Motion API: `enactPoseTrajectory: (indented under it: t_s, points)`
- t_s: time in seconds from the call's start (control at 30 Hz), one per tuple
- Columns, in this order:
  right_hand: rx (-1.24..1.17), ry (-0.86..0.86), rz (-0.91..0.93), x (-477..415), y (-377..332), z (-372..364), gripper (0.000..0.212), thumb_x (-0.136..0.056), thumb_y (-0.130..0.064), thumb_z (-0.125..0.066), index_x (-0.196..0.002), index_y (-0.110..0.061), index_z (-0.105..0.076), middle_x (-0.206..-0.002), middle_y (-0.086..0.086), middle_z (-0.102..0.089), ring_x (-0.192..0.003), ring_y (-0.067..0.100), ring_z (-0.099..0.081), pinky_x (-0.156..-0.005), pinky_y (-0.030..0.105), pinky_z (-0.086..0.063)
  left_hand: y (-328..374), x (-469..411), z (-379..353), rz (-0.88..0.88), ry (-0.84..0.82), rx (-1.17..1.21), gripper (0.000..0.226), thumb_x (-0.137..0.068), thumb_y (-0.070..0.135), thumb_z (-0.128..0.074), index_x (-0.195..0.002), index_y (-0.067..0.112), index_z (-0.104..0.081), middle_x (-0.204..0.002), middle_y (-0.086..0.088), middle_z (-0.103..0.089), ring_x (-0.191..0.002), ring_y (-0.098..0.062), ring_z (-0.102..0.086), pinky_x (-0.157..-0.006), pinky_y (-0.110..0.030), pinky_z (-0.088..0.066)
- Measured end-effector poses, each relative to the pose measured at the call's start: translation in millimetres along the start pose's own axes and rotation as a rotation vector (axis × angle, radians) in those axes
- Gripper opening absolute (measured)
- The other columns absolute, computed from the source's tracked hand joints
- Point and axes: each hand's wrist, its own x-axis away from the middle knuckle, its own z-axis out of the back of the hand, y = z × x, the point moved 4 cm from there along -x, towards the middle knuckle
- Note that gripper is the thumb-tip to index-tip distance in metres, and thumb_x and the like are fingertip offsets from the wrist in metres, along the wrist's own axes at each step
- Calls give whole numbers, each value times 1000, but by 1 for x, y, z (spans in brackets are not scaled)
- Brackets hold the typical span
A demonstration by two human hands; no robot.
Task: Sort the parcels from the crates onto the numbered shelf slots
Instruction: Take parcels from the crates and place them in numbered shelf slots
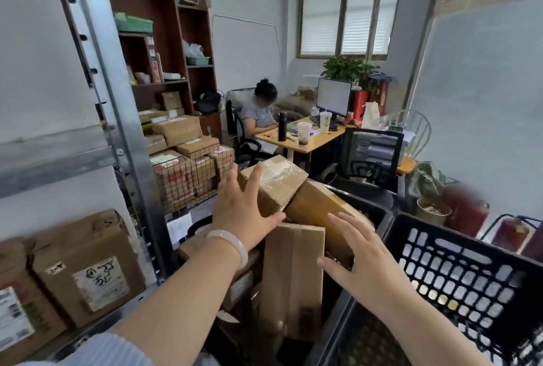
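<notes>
Brown cardboard under both hands. Left hand (244, 210) with fingers spread wide, palm laid flat against the near side of the top parcel (277, 179), thumb stretched along its lower edge; pale bracelet (230, 245) on the wrist. Right hand (363, 260) also spread and relaxed, just above the long tilted parcel (318, 207), thumb near the top corner of the upright parcel (293, 277); a little blurred, so contact cannot be told. Nothing pinched or gripped by either hand.

All three parcels piled together in a black crate (365, 204) straight ahead, the top parcel resting on the tilted one, the upright one leaning in front. Just beside it on the right, a second black crate (458, 271) with a perforated wall.

On the left, a grey metal shelf (129, 160) with labelled boxes (85, 265) standing on it. Behind the shelf, a wire basket (191, 177) full of more boxes. Farther back, a seated person (261, 113) at a wooden worktop (308, 143) with a monitor (335, 98).
</notes>
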Motion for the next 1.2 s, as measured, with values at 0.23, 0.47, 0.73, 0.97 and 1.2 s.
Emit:
enactPoseTrajectory:
  t_s: [0.23,0.47,0.73,0.97,1.2]
  points:
    - [-41,-9,-18,-8,-5,-6,80,-83,-68,-57,-149,-55,-14,-154,-32,-14,-144,0,-18,-113,29,-28,-15,-17,5,108,36,194,77,-72,66,-70,-140,42,-42,-156,-1,-20,-142,-31,-28,-111,-46,-36]
    - [-213,-7,-138,-32,-23,-14,82,-80,-73,-56,-145,-61,-8,-152,-30,-20,-142,1,-23,-112,30,-29,-43,-10,38,203,192,1059,69,-61,70,-68,-123,43,-55,-134,-1,-51,-120,-20,-55,-92,-42,-54]
    - [-1212,-17,-426,-65,-38,-20,126,-36,-77,-85,-146,-55,-28,-139,-9,-56,-126,23,-54,-107,53,-43,-9,11,-1,430,-116,1765,51,-78,45,-74,-126,30,-62,-118,-8,-72,-110,-28,-68,-79,-42,-59]
    - [-1418,161,-353,-56,-16,-18,104,-55,-40,-91,-140,-54,-32,-114,-5,-72,-105,23,-70,-91,52,-56,1,20,-20,457,-416,1818,43,-80,33,-66,-123,29,-65,-117,-8,-72,-112,-29,-65,-92,-50,-53]
    - [-1289,63,-202,-44,-5,-7,107,-48,-40,-97,-134,-60,-37,-132,0,-62,-117,24,-63,-97,51,-52,5,-15,21,54,-476,1325,86,-58,48,-88,-135,46,-50,-140,5,-54,-128,-17,-54,-107,-46,-46]
